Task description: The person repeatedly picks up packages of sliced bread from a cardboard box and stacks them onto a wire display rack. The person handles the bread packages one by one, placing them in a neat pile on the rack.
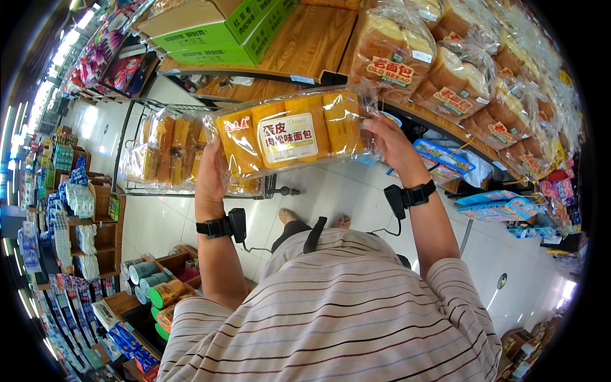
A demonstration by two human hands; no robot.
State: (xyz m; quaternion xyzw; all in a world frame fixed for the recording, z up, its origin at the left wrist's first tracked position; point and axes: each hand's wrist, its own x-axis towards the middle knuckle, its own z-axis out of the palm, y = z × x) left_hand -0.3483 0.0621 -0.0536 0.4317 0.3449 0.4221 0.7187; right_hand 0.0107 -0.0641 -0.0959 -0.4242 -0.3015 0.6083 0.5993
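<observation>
A long clear-plastic pack of several yellow bread rolls (339, 126) hangs level in front of me, its printed label facing up. My left hand (210, 164) grips its left end, and my right hand (384, 136) grips the right end. Beyond my left hand is a black wire cart (119, 157) loaded with more bagged rolls (164, 143). The held pack hides part of the cart's right side. Past my right hand, bagged loaves of bread (389, 52) are piled on a wooden shelf.
Green cardboard boxes (210, 45) stand on the wooden display shelf (305, 33) ahead. Blue-framed packages (448, 160) hang below its right part. Shelves with canisters (164, 292) are at my lower left. Light floor tiles (315, 196) show around my feet.
</observation>
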